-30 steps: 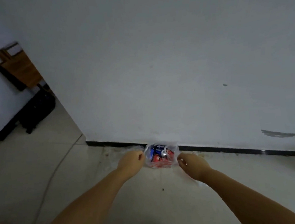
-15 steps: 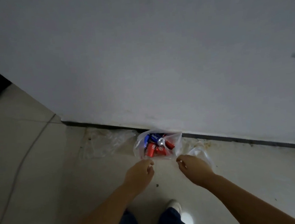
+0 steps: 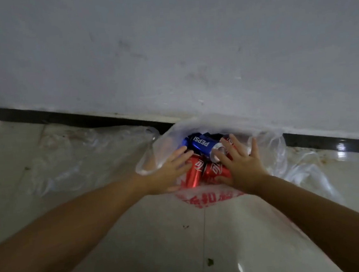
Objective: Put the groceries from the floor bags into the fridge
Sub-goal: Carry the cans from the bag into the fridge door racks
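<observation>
Head view, early stage of the task: thin translucent plastic bag with red printing [image 3: 267, 150] lying open-mouthed on the pale glossy tiled floor [image 3: 118, 237], its far side against the black skirting strip [image 3: 65, 118] at the foot of the grey-white wall [image 3: 167, 51]. Inside the bag, a loose heap of drink cans: blue aluminium can marked PEPSI [image 3: 203, 148] lying on its side on top, silver end toward the right; red aluminium can [image 3: 195, 172] and second red can [image 3: 214, 169] side by side beneath it, nearer the bag's mouth; further dark cans behind, too shadowed to count. Left hand [image 3: 168, 173] reaching in at the bag's left side, fingers straight and spread, resting against the left red can, gripping nothing. Right hand [image 3: 238, 163] likewise flat with fingers fanned wide, laid over the right-hand cans and touching the blue can's silver end, nothing yet enclosed. Second, crumpled clear plastic bag [image 3: 90, 155] flattened on the floor to the left along the skirting, apparently without contents. No fridge in view. Judged progress: no can yet lifted from this bag, so grasping, carrying and shelving all remaining for the whole heap; flattened bag possibly already emptied, though not confirmable here
</observation>
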Demonstrator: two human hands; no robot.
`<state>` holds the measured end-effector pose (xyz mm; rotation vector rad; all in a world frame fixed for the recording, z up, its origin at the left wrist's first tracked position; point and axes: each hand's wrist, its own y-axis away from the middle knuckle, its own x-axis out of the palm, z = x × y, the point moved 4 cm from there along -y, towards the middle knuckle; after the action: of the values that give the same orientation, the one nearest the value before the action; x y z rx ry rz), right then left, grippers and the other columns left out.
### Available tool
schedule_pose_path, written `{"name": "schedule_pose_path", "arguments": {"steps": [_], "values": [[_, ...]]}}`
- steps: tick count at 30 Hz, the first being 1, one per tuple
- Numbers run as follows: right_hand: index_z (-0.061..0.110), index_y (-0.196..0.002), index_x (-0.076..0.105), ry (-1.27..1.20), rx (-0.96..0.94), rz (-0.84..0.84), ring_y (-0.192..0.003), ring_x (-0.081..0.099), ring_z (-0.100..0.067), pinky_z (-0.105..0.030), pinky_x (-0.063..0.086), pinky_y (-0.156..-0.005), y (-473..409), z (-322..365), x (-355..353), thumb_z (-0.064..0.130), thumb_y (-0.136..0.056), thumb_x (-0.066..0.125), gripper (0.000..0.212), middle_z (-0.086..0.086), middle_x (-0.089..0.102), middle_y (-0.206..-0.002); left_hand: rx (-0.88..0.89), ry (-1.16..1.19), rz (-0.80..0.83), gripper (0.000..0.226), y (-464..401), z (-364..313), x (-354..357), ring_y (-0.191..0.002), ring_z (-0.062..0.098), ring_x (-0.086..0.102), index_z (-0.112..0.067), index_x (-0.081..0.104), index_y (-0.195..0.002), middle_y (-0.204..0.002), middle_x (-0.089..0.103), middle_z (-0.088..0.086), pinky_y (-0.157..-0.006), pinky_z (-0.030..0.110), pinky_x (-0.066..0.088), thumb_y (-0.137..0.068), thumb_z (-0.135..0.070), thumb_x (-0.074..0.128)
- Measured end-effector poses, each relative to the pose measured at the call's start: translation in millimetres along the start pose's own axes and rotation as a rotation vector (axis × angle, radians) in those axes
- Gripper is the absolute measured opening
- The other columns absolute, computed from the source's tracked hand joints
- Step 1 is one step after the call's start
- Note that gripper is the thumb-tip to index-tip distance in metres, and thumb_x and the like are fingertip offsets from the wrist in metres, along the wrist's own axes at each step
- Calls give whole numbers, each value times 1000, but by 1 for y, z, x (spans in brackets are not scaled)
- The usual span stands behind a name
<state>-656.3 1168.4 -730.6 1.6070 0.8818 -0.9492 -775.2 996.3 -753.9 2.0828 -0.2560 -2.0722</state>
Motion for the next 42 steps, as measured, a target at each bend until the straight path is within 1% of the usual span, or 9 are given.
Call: {"name": "schedule_pose_path", "arguments": {"steps": [3, 6, 12, 17, 20, 25, 28, 33, 42], "values": [[35, -148, -12, -50, 16, 55, -147, -4, -33, -64, 0, -111, -18, -2, 21, 77, -79, 32, 92, -7, -6, -160, -90, -108, 21, 89, -7, 35, 17, -145, 30, 17, -12, 23, -149, -156, 15, 19, -116, 39, 12, -79, -58, 55], [33, -148, 3, -239, 144, 74, -142, 21, -30, -52, 20, -113, -2, -8, 17, 62, -79, 57, 92, -6, 15, -156, -341, 185, 188, 100, 7, 50, 29, -144, 23, 22, -11, 5, -151, -158, 15, 11, -116, 32, 21, -80, -55, 60], [60, -140, -3, -182, 209, 69, -93, 60, -27, -46, 55, -69, 11, -18, 28, 70, -62, 63, 103, -2, 51, -130, -654, 633, 242, 99, -1, 43, 57, -125, 28, 50, -12, 32, -140, -139, 48, 10, -102, 40, 43, -63, -59, 74], [74, -120, 6, -393, 35, -37, -115, 57, -25, -47, 52, -88, -4, -20, 19, 58, -75, 63, 75, 10, 49, -136, -736, 1277, 261, 36, -30, 74, 67, -78, 24, 66, -23, 61, -93, -87, 67, 4, -70, 38, 56, -65, -44, 68], [71, -125, 17, -364, 40, -10, -105, 60, -21, -42, 55, -80, -1, -21, 9, 60, -80, 46, 55, 15, 50, -133, -920, 1636, 173, 23, -36, 60, 53, -67, 13, 60, -23, 63, -90, -77, 63, -2, -55, 23, 46, -82, -44, 63], [35, -133, 47, -515, -60, 222, -95, 55, -1, -15, 41, -87, 22, -8, -14, 37, -95, 46, 37, 10, 59, -123, -958, 915, -27, 73, -58, 56, 42, -127, 33, 43, -4, 38, -135, -137, 43, 18, -101, 42, 40, -82, -46, 65], [33, -141, 35, -412, 81, 117, -115, 55, -12, -29, 42, -101, 47, -24, -14, 43, -95, 42, 47, 7, 52, -134, -721, 654, -234, 58, -73, 58, 13, -127, 33, 39, -7, 42, -131, -134, 42, 15, -99, 45, 41, -86, -39, 61], [24, -142, 32, -866, 378, 75, -114, 54, -25, -37, 46, -94, 34, -67, 29, 39, -101, 29, 45, -10, 48, -134, -522, 639, 44, 61, -94, 50, 22, -139, 32, 25, -15, 34, -142, -148, 30, 14, -113, 42, 29, -91, -41, 53], [27, -128, 48, -1374, 411, 281, -100, 63, -17, -27, 56, -82, 10, -87, 61, 22, -93, 56, 37, -3, 60, -121, -542, 652, 304, 15, -105, 71, 26, -82, 25, 57, -10, 58, -91, -90, 60, 11, -70, 30, 43, -94, -21, 48]]}}
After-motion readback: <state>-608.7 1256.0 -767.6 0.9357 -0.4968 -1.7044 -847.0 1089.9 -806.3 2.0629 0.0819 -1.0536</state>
